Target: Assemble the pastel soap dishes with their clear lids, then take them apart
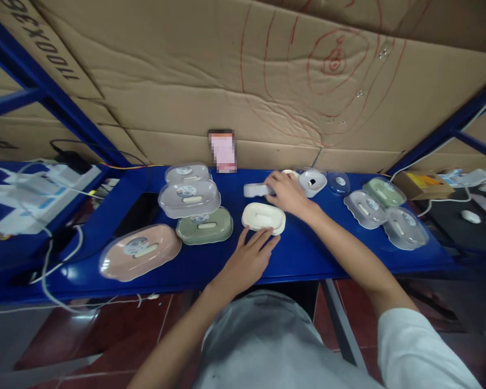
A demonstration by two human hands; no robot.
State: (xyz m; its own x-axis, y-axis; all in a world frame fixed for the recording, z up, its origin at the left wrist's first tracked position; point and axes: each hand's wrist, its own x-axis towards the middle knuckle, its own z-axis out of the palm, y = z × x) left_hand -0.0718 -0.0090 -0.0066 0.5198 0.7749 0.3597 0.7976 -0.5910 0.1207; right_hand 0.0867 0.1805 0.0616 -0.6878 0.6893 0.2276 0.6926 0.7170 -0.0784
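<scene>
A cream oval dish (pixel 263 217) with a raised oblong middle lies on the blue table in front of me. The fingers of my left hand (pixel 249 254) are spread and rest on its near rim. Just beyond the dish, my right hand (pixel 289 193) has its fingers closed on the right end of a pale lilac oblong piece (pixel 256 190). My fingers hide part of that piece. Close behind the right hand are a clear-lidded container (pixel 312 182) with a dark spot inside and a partly covered cream piece (pixel 290 174).
To the left stand lidded oval boxes: pink (pixel 140 254), green (pixel 206 226) and lilac (pixel 189 199). More boxes (pixel 365 209) sit at the right, beside a clear lid (pixel 338 183). A phone (pixel 222 151) leans on the cardboard wall. Power strips and cables (pixel 51 197) lie far left.
</scene>
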